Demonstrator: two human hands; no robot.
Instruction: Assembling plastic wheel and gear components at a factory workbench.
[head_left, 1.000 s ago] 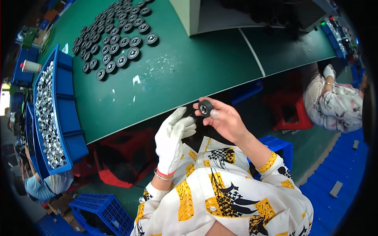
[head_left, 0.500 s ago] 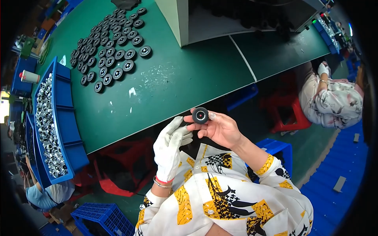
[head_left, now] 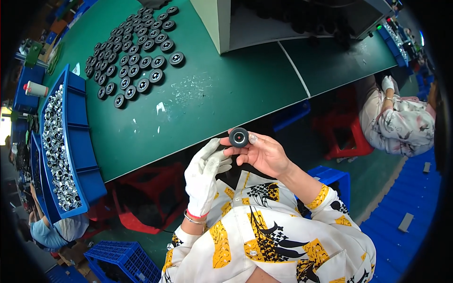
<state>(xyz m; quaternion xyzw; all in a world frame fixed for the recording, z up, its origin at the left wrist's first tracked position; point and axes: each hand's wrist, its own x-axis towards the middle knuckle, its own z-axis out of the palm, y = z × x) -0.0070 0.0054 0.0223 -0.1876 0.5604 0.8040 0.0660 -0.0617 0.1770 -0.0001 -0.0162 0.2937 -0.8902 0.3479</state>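
Many black wheels dot the green table by red stools; my right hand pinches another wheel, left hand loosely curled, empty.

Place: an assembly workshop
Worktop: long, green, laid with many matching black wheels
Blue bin: heaped with small shiny parts
Co-worker: gloved, beside a red stool

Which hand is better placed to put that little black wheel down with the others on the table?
Probably the right hand: it grips the black wheel. The gloved left hand is nearer the other wheels, but shows no clear grip.
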